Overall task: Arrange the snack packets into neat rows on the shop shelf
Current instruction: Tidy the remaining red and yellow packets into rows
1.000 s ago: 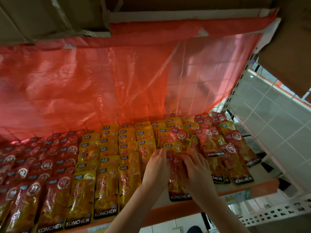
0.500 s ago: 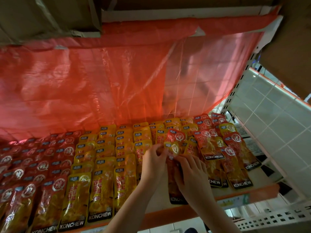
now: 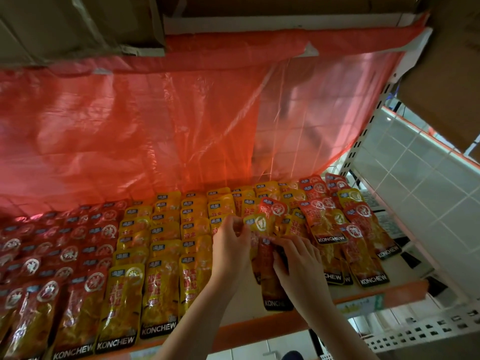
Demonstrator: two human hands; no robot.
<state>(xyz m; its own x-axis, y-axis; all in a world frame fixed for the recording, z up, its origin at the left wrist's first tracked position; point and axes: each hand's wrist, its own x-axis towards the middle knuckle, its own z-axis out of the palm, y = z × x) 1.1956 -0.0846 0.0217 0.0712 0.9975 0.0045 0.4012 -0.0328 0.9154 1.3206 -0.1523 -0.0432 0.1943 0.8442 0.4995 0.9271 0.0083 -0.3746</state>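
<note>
Still unsorted: a loose heap of packets right of the shelf's middle, both hands on it.

Shelf carries neat yellow rows leftward; the heap lies straight ahead, long axes running front edge to back. Left hand pinches a yellow packet; right hand, equally near, grips a red packet.

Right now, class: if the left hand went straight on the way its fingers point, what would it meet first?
The left hand points up and toward the shelf's back. It would likely first meet the yellow packet at its fingertips, then the mixed pile behind; depth is unclear.
</note>
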